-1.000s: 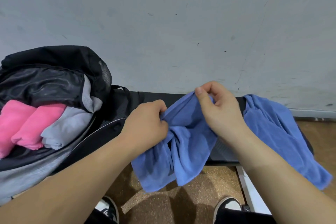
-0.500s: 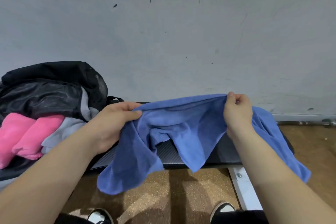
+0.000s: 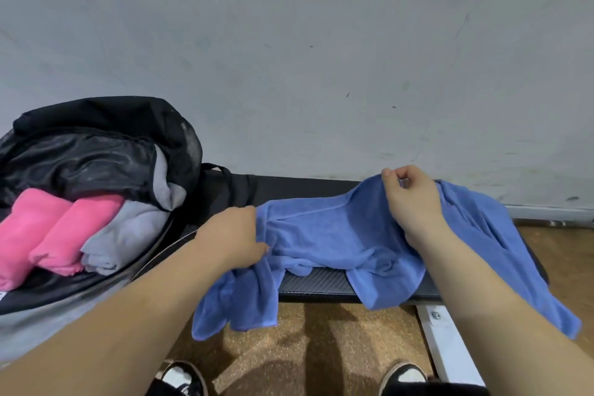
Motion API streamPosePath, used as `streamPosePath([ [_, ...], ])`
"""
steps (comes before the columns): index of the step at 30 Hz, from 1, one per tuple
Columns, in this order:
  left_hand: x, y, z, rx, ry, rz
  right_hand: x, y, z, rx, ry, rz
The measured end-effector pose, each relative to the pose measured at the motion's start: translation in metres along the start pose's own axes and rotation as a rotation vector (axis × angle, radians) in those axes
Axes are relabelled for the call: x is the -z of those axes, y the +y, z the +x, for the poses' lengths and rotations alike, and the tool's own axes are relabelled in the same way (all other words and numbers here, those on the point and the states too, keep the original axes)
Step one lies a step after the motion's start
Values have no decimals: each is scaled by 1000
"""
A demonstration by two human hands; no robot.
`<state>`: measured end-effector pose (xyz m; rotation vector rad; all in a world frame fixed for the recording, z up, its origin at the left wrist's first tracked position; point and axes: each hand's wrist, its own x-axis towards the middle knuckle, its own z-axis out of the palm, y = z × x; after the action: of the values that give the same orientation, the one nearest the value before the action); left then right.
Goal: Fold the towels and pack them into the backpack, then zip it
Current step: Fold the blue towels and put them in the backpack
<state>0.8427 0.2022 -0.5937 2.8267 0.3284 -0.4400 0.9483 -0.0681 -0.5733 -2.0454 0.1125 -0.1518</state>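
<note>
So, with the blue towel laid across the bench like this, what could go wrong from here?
The blue towel hangs over the front edge of the bench in two places; it may slide to the floor.
It is bunched between the left hand and right hand, so a fold now would likely come out uneven.
The backpack already holds pink towels and a grey towel; a bulky fold could jam the zip.
</note>
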Motion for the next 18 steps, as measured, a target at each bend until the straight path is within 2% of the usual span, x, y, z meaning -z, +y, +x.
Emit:
streamPosePath([
  [2,-6,-3,3,63,-4,23,-9,-4,-2,31,-71,-6],
  [5,-6,-4,2,138,57,-91,-22,-9,-9,99,-182,-55],
  [8,-10,-5,0,159,107,-66,-32,-12,-19,170,-300,-151],
  [12,-10,-8,-2,163,91,-97,-39,-14,-32,234,-422,-222],
  [14,-4,-10,-2,138,157,-235,-41,-16,-38,271,-474,-250],
  [16,6,-14,-2,99,209,-501,-44,-18,-43,315,-517,-258],
  [18,16,-14,-9,68,121,-834,-47,-20,-49,371,-542,-241],
])
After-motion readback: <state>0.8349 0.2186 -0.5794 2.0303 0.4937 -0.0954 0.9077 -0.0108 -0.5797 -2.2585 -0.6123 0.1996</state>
